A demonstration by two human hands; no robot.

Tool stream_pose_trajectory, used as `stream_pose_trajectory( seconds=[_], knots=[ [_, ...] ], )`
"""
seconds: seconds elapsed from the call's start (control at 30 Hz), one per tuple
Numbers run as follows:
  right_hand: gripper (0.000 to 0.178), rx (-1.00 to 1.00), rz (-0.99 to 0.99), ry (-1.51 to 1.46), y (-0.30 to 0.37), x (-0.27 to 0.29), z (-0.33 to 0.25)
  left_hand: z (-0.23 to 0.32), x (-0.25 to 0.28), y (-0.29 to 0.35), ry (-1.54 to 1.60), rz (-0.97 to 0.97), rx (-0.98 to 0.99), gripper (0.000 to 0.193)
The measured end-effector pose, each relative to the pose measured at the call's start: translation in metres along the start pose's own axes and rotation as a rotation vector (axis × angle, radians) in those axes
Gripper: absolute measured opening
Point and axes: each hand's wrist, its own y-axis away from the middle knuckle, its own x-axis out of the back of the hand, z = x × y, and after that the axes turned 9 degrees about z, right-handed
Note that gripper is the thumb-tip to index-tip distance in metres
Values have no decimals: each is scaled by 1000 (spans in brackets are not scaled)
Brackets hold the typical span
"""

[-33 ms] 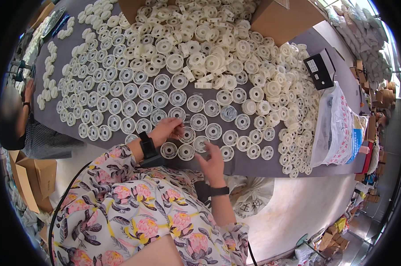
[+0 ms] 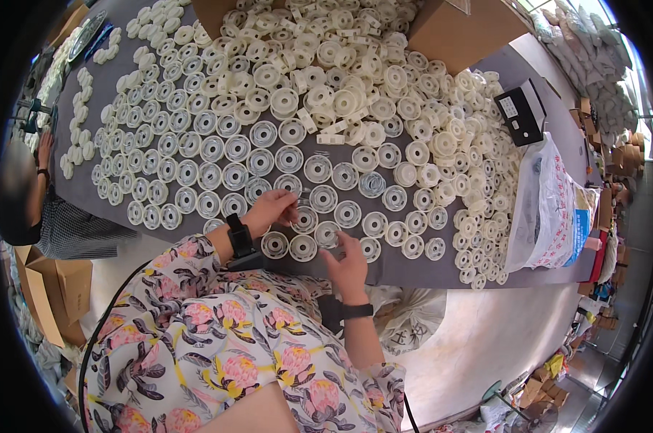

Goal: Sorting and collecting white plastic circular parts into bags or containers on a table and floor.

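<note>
My left hand [image 2: 272, 208] hovers over the front rows of white plastic wheels, its thumb and fingers pinched together. Thin metal slivers [image 2: 304, 190] show beside its fingertips; whatever lies inside the pinch is too small to make out. Just beyond the fingers sits a wheel [image 2: 304, 219] with a grey ring around a dark central hole. My right hand [image 2: 349, 267] is open, thumb and forefinger apart, with fingertips at the edge of another wheel [image 2: 327, 234]. Several wheels lie flat in rows around both hands. A few thin metal pieces [image 2: 322, 153] rest on the grey tabletop [image 2: 406, 273].
A large heap of loose wheels [image 2: 341, 58] spills from a cardboard box [image 2: 471, 32] at the back. On the right stand a black box [image 2: 521, 113] and a white plastic bag [image 2: 546, 209]. Another person [image 2: 31, 187] is at the left end. An opened carton [image 2: 56, 289] stands below.
</note>
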Motion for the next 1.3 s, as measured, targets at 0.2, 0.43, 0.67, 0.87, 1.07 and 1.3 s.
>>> stream_pose_trajectory(
  seconds=[0.2, 0.43, 0.67, 0.87, 1.07, 1.3],
  knots=[
    [50, 32, 32, 348, -6, -21, 25, 1, -13, 7, -725, 115, -721, 21],
    [48, -160, 20, -159, -20, -21, -1, 11, -29, 15, -1023, -30, -857, 22],
    [45, -455, 55, -614, -21, -21, 42, 29, -43, -8, -512, 40, -537, 36],
    [45, -534, 232, -446, -8, 5, 62, 45, -34, -76, -1112, 374, -1007, 34],
    [52, -328, 309, 165, -23, 40, 79, 36, -35, -56, -1197, 249, -1066, 26],
    [51, -131, 404, 324, -50, 39, 74, 22, -55, -23, -1048, 160, -981, 31]
  ],
)
